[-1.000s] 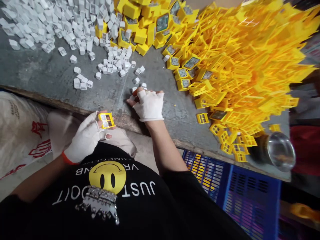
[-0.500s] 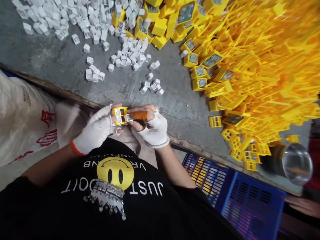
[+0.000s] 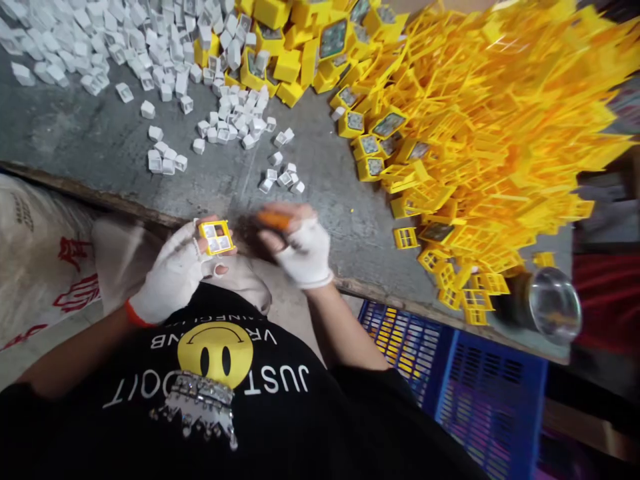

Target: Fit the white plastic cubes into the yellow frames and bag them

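Note:
My left hand [image 3: 175,270], in a white half-finger glove with an orange cuff, grips a small yellow plastic frame [image 3: 217,238] divided into four cells. White pieces appear in three of the cells; a finger shows through the upper right one. To its right, apart from the frame, is my right hand [image 3: 303,250], gloved in white with an orange wrap on one finger. Motion smears its fingertips, so I cannot tell whether they hold anything. Just beyond the hands lies a small group of white hollow cubes [image 3: 284,178] on the grey tabletop [image 3: 320,160].
A large heap of white cubes [image 3: 145,40] covers the table's far left. Yellow frames [image 3: 480,133] are piled high on the right, beside a clear round container [image 3: 555,303]. Blue crates [image 3: 493,400] stand below the table edge. A white printed sack [image 3: 45,260] is at left.
My right hand has moved away from the yellow frame. The white piece its fingers held at the frame's edge now appears inside a lower cell. The whole view has shifted slightly right.

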Tool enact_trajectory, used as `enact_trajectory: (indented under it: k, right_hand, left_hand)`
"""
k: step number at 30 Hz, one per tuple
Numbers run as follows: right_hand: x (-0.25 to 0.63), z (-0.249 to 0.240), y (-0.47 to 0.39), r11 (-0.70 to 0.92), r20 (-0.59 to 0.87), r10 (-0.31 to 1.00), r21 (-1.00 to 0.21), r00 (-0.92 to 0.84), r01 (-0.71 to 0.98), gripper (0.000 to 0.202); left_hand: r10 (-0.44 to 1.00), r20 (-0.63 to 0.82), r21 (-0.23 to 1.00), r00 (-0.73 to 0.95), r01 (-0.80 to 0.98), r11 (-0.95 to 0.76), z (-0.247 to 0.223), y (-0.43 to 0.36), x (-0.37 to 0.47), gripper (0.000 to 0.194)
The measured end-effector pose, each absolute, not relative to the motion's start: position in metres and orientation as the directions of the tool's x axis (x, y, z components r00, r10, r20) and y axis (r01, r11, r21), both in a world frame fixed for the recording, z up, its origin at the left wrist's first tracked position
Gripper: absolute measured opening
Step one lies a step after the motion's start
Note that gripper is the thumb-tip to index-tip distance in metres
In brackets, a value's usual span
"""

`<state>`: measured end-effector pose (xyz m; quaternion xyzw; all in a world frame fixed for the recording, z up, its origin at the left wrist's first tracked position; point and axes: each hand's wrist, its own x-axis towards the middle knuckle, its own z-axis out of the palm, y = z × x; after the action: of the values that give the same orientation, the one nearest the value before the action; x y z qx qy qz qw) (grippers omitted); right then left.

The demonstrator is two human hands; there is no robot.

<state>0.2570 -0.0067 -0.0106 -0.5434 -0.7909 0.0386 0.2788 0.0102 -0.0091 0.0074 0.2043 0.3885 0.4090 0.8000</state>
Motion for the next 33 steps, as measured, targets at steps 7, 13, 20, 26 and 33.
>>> enact_trajectory:
  k: [7, 13, 20, 26, 33]
  right_hand:
    - [0.29, -0.006, 0.07, 0.315, 0.097, 0.946, -0.051, -0.31, 0.948, 0.032]
    - [0.279, 0.005, 0.076, 0.41, 0.063, 0.912, -0.131, -0.406, 0.902, 0.034]
    - [0.262, 0.005, 0.026, 0.413, 0.339, 0.91, -0.775, -0.237, 0.478, 0.043]
    - [0.242, 0.001, 0.001, 0.429, 0.409, 0.903, -0.837, -0.131, 0.341, 0.029]
    - [0.235, 0.01, -0.003, 0.613, 0.531, 0.784, -0.584, -0.32, 0.531, 0.029]
  left_hand:
    - [0.807, -0.499, 0.658, 0.316, -0.468, 0.59, 0.013, -0.009, 0.009, 0.043]
    - [0.811, -0.509, 0.661, 0.29, -0.471, 0.584, 0.014, -0.011, 0.006, 0.047]
    - [0.806, -0.473, 0.641, 0.357, -0.487, 0.593, 0.014, -0.008, 0.005, 0.043]
    - [0.808, -0.415, 0.608, 0.418, -0.532, 0.589, 0.014, -0.01, 0.007, 0.035]
    - [0.761, -0.392, 0.547, 0.516, -0.534, 0.644, 0.015, -0.013, 0.013, 0.034]
